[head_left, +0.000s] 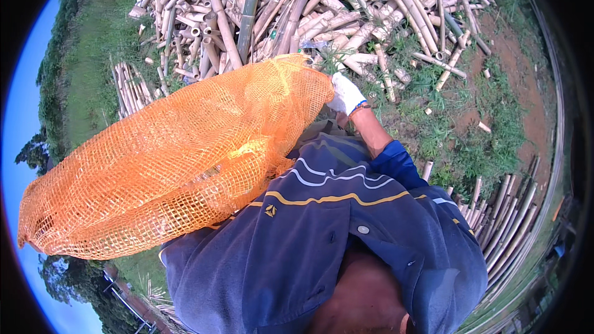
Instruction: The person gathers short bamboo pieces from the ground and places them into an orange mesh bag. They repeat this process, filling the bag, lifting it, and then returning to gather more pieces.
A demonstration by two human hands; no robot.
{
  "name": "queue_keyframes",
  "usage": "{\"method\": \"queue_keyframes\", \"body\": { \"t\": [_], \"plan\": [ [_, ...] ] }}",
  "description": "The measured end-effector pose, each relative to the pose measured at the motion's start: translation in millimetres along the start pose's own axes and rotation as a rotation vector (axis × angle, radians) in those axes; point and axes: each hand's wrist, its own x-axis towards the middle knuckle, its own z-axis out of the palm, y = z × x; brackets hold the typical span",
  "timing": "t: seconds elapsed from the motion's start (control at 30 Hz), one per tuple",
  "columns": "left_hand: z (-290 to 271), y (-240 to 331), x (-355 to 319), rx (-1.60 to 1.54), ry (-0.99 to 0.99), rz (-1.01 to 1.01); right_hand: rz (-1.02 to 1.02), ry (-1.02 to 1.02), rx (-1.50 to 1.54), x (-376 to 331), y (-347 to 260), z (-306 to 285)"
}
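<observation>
A large orange mesh sack [167, 161] stretches across the left and middle of the head view, in front of my body. It bulges, and shiny clear material shows through the weave in places; what that is I cannot make out. My right hand [346, 94], in a white glove with a blue cuff, grips the sack at its right end, fingers closed on the netting and partly hidden by it. My left hand and forearm do not show; the sack covers much of that side.
A big heap of cut bamboo pieces [297, 21] lies ahead, with a green pole [250, 12] leaning in it. Grass and weeds [433, 117] cover the ground at right, beside bare reddish soil [526, 80]. More bamboo poles [510, 222] lie at the lower right.
</observation>
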Motion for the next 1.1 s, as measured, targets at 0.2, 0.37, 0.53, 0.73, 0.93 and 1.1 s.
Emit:
{"method": "queue_keyframes", "body": {
  "t": [0.2, 0.37, 0.53, 0.73, 0.93, 1.1],
  "plan": [
    [18, 20, -2, 0.129, 0.010, 0.110, -0.072, -0.308, -0.181, -34, -91, 196],
    [24, -24, -48, 0.140, -0.077, -0.218, -0.255, -0.456, -0.554, -74, -113, 318],
    [8, -183, -83, 0.447, -0.328, -0.429, -0.347, -0.614, -0.431, -61, -147, 357],
    [-67, -325, -95, 1.250, -0.968, -0.674, -0.542, -0.826, -0.678, -80, -149, 398],
    [99, -243, -160, -0.054, -0.792, -0.627, -1.232, -0.821, -1.250, -123, -170, 394],
    [211, -171, -255, -0.655, -1.119, -1.157, -1.299, -0.791, -1.118, -136, -162, 393]
  ]
}}
